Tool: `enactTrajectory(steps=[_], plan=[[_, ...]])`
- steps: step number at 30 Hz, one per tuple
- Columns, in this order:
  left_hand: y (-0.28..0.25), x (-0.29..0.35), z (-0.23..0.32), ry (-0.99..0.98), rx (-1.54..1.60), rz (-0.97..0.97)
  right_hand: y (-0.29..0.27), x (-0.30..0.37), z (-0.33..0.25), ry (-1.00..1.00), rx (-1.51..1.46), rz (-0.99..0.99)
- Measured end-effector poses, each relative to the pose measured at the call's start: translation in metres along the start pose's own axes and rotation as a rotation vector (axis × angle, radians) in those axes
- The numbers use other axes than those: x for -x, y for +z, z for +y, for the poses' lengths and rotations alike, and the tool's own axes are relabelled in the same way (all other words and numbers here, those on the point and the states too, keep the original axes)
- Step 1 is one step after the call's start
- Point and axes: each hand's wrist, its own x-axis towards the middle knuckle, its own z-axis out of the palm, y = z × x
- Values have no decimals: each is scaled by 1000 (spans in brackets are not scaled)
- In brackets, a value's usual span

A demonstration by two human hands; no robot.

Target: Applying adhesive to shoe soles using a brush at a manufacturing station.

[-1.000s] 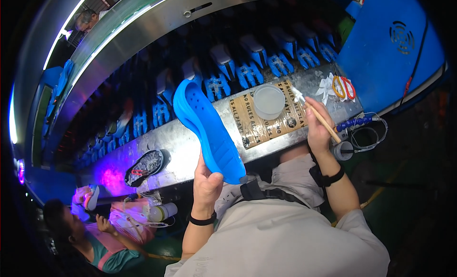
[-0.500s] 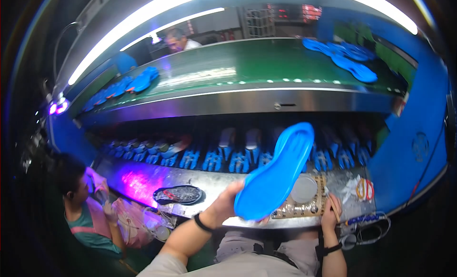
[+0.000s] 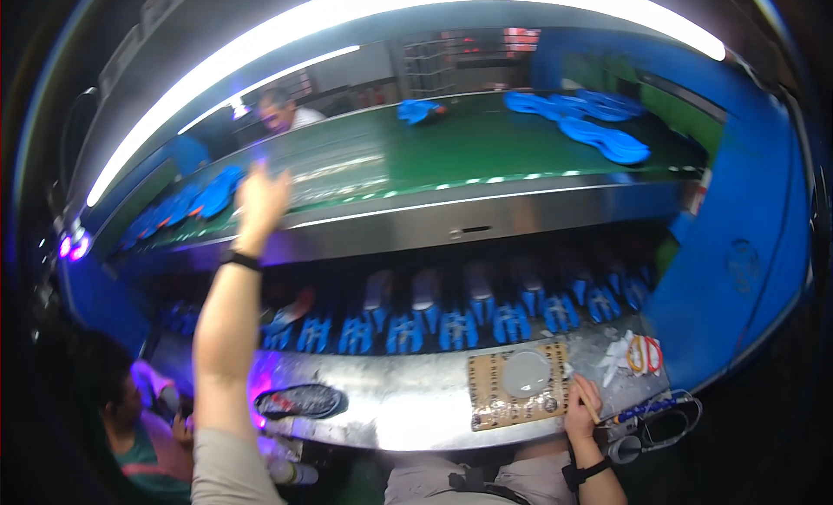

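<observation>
My left hand point(image 3: 262, 197) is stretched up over the near edge of the green conveyor belt point(image 3: 416, 154), fingers spread and holding nothing. It hovers beside a row of blue shoe soles point(image 3: 186, 206) lying on the belt's left part. My right hand point(image 3: 580, 407) rests low on the metal bench point(image 3: 408, 405), closed around a thin brush stick point(image 3: 592, 411). It sits just right of a brown cardboard pad point(image 3: 499, 401) that carries a grey round dish point(image 3: 527, 373).
A dark shoe upper point(image 3: 299, 401) lies on the bench's left. Blue holders point(image 3: 451, 323) line the rack behind the bench. More blue soles point(image 3: 599, 127) lie far right on the belt. Orange-handled scissors point(image 3: 644, 353) lie at the right. A person point(image 3: 130, 418) sits lower left; another person point(image 3: 282, 113) stands beyond the belt.
My left hand rose from the bench up to the belt and no longer holds the blue sole. My head tilted upward. The right hand stayed on the bench with its stick.
</observation>
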Motion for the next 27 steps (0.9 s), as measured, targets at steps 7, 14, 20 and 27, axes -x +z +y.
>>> enactTrajectory(steps=[7, 14, 20, 27], plan=[[-5, -32, -191, -255, -488, -227, -3, -5, -4, -32, 9, 59], [-4, -19, -215, -339, -103, 110, -2, -3, 2, -35, -1, 21], [-39, 27, -187, -89, 406, 388, 2, -7, 9, 251, -198, 14], [-128, 139, -59, -356, 1117, 486, -17, -42, -55, 157, -405, -104]])
